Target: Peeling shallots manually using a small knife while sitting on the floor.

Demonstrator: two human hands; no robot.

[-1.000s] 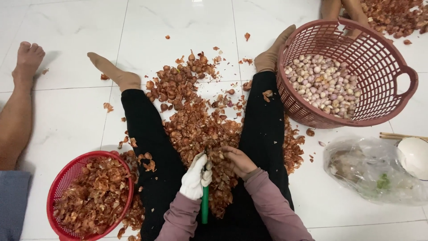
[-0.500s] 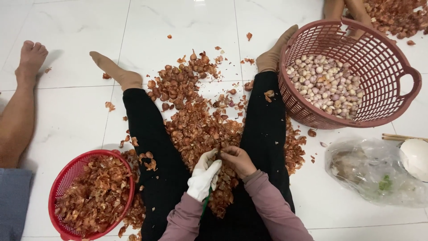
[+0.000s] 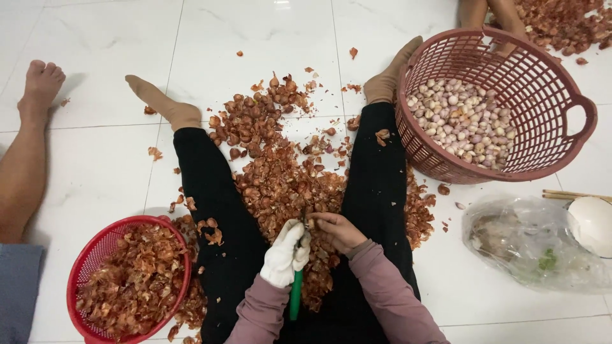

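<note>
I sit on a white tiled floor with my legs spread in black trousers. Between them lies a pile of unpeeled shallots and brown skins. My left hand, in a white glove, grips a green-handled knife. My right hand, bare, pinches a small shallot against the blade tip just above the pile. Both hands meet close together over my lap.
A dusky-pink basket of peeled shallots stands at my right foot. A red basket full of skins sits by my left thigh. Another person's bare leg lies at the left; a clear plastic bag, a white bowl and chopsticks lie at the right.
My hands have stayed over my lap and shifted only slightly. The gloved hand has turned and the knife's green handle shows below it again after being mostly hidden.
</note>
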